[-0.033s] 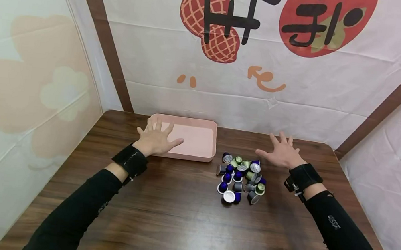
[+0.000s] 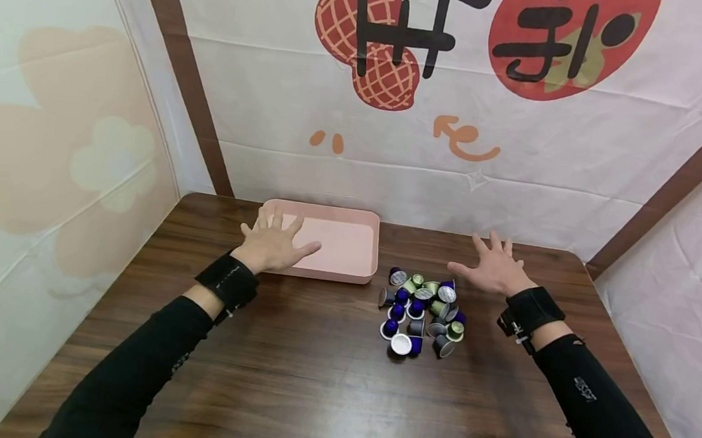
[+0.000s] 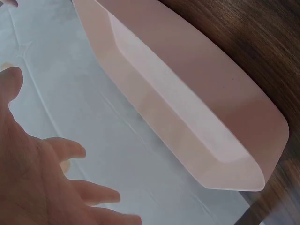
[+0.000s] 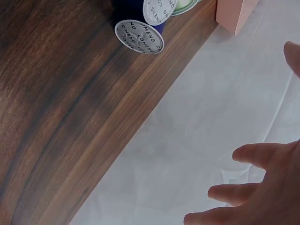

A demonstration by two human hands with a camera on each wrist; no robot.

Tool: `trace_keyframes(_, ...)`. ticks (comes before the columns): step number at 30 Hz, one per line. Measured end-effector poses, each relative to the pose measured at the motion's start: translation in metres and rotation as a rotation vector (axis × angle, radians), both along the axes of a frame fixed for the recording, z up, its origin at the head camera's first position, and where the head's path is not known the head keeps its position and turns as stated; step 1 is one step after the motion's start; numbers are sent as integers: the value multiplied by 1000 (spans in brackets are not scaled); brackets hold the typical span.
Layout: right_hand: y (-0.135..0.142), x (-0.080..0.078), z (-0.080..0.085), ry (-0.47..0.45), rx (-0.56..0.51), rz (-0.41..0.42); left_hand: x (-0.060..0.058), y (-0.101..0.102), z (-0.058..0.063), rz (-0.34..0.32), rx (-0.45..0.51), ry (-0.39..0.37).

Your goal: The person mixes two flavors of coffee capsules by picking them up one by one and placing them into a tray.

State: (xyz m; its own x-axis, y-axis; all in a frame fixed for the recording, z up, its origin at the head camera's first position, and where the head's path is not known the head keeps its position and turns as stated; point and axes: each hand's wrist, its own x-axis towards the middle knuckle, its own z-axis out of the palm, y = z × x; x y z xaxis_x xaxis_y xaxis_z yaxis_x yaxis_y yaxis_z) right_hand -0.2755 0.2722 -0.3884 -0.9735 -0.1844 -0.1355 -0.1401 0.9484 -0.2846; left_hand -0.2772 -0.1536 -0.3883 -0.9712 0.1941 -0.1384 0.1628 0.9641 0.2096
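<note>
My left hand (image 2: 269, 245) is spread over the left end of a pink tray (image 2: 345, 276), fingers straight and holding nothing. In the left wrist view the tray (image 3: 225, 101) lies beyond the spread fingers. To the tray's right, several coffee capsules (image 2: 416, 309) lie in a loose cluster, blue, green and grey, some showing their pale lids. Just right of that cluster my right hand (image 2: 493, 268) hovers with fingers apart and nothing in it. The right wrist view shows capsules with a printed lid (image 4: 139, 36) near the table's back edge, away from the fingers.
The brown wooden table (image 2: 310, 384) ends at the back against a white printed cloth (image 2: 392, 188). More pale cloth hangs at the left (image 2: 43, 182) and right sides. Black bands (image 2: 229, 282) circle both wrists.
</note>
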Motion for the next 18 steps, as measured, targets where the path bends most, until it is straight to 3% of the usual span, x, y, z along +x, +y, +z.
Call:
trace_keyframes(6,-3,2,-2,19,-23,6,-9,-16,1,-20,33,114)
trace_keyframes(9,-4,3,-4,5,-25,13,-12,-26,1,-3,40,137)
trace_keyframes(13,-3,5,-7,-24,-5,32,-18,-41,-5,42,49,98)
trace_keyframes(18,-2,7,-10,-48,17,56,-26,-59,-13,101,72,-13)
